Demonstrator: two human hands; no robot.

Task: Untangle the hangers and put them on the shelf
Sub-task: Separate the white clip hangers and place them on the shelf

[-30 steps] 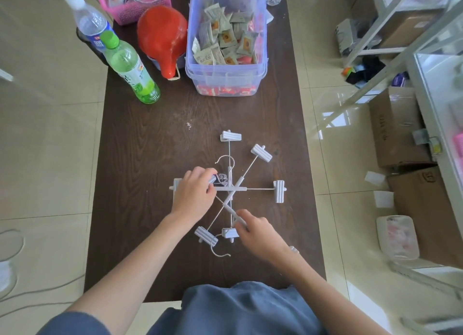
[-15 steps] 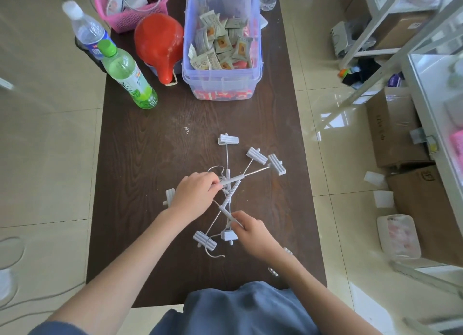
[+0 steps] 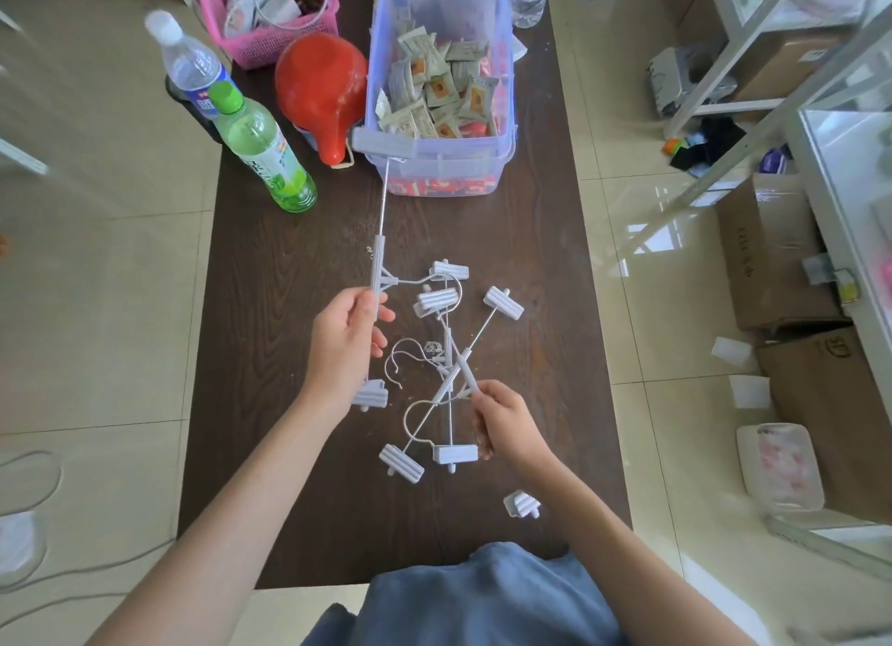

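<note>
a: where's the lifted hanger (image 3: pixel 378 269)?
b: left hand (image 3: pixel 343 346) grips its bar above the dark surface (image 3: pixel 270 283), long axis pointing away.
a: and the right hand (image 3: pixel 502 418)?
b: pinching the tangled hangers (image 3: pixel 449 365).

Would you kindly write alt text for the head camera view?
The left hand lifts one white clip hanger clear of the pile, while the right hand pinches the bar of another among the tangled hangers on a dark wooden table that also holds bottles and a bin of packets.
</note>
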